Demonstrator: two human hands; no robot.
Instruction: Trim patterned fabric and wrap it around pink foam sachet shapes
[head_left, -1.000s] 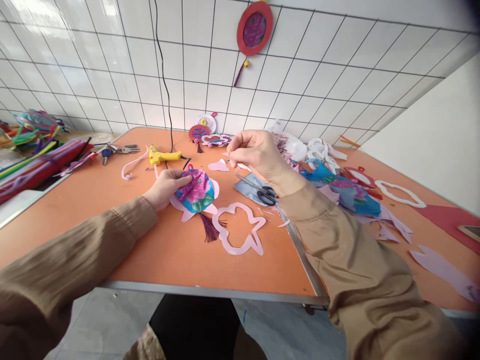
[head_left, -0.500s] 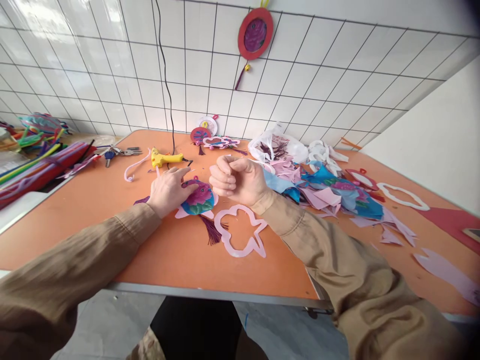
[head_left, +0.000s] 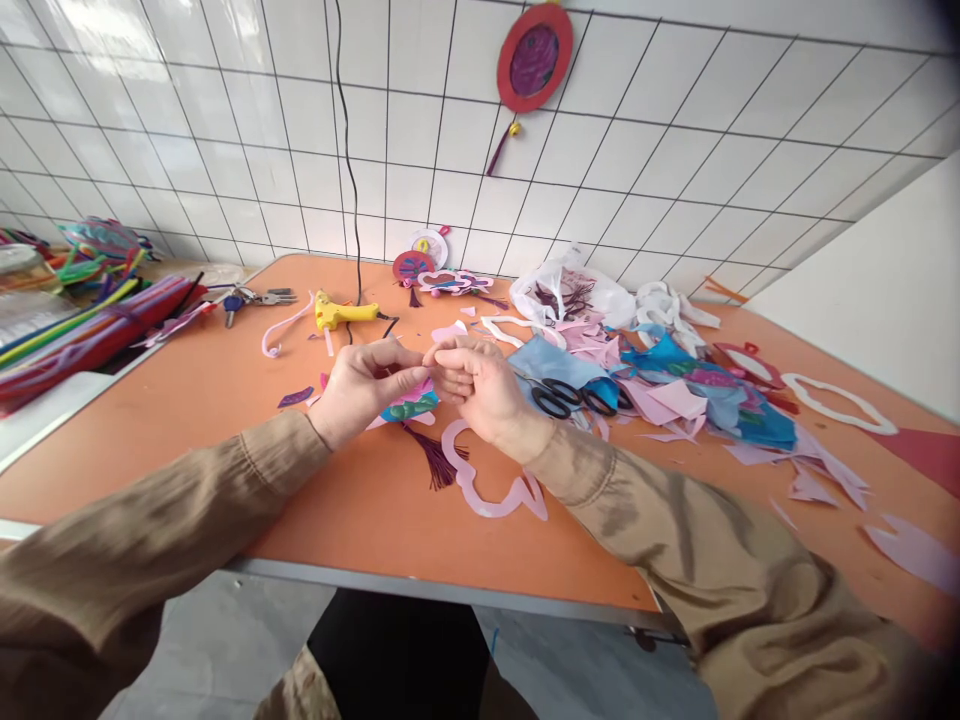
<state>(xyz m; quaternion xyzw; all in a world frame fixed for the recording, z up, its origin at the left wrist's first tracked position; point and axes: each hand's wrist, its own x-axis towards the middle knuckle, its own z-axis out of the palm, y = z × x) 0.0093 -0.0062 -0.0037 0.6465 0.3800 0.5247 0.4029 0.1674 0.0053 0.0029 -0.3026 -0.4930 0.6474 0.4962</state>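
Observation:
My left hand [head_left: 373, 385] and my right hand [head_left: 484, 388] meet at the fingertips over the middle of the orange table [head_left: 360, 510]. Both are closed in a pinch, and whatever lies between the fingers is too small to make out. Under them, partly hidden, rests a blue and pink fabric piece [head_left: 411, 404] with a dark purple tassel [head_left: 435, 458]. A pink fish-shaped outline frame [head_left: 474, 490] lies just right of the tassel, below my right hand.
A yellow glue gun [head_left: 346, 312] lies behind my left hand, its cord running up the tiled wall. Black-handled scissors [head_left: 559, 397] and fabric scraps [head_left: 675, 398] spread to the right. Keys [head_left: 259, 299] and colourful pipe cleaners [head_left: 97, 340] sit at the left. A plastic bag [head_left: 570, 290] stands behind.
My left hand has lifted off the fabric piece and come to my right hand, fingertips together. The view has shifted slightly, and the scissors now show beside my right hand.

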